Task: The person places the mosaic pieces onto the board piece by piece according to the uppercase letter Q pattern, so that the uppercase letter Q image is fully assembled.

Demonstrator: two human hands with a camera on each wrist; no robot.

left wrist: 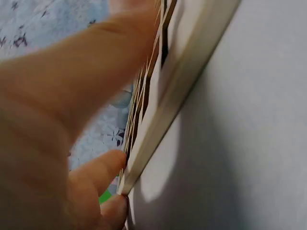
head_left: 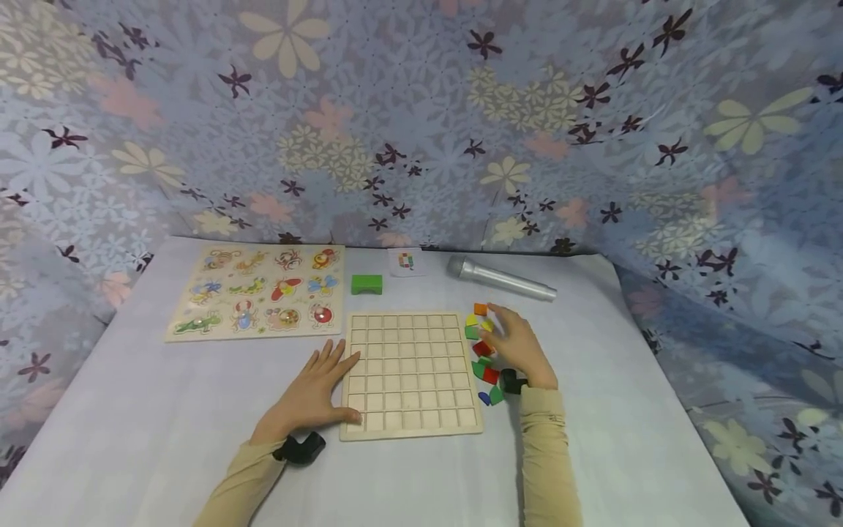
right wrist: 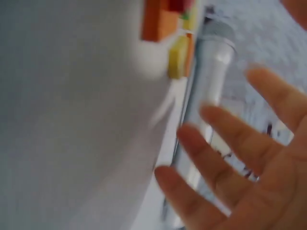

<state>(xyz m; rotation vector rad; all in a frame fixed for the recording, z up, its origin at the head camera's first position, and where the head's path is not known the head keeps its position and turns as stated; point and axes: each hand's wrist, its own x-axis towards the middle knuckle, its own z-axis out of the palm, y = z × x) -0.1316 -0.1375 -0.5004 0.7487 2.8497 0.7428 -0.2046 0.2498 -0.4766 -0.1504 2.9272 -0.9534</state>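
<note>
The small card (head_left: 406, 262) at the back bears a coloured print too small to read. The left hand (head_left: 311, 396), fingers spread, touches the left edge of the gridded wooden board (head_left: 411, 375). The right hand (head_left: 522, 347), fingers spread and holding nothing, is over the coloured blocks (head_left: 483, 349) strung along the board's right edge. A silver microphone (head_left: 506, 279) lies behind them. The insect puzzle (head_left: 261, 298) sits just beside the board's far-left corner. Right of the right hand, the white table (head_left: 619, 395) extends to its slanting edge.
</note>
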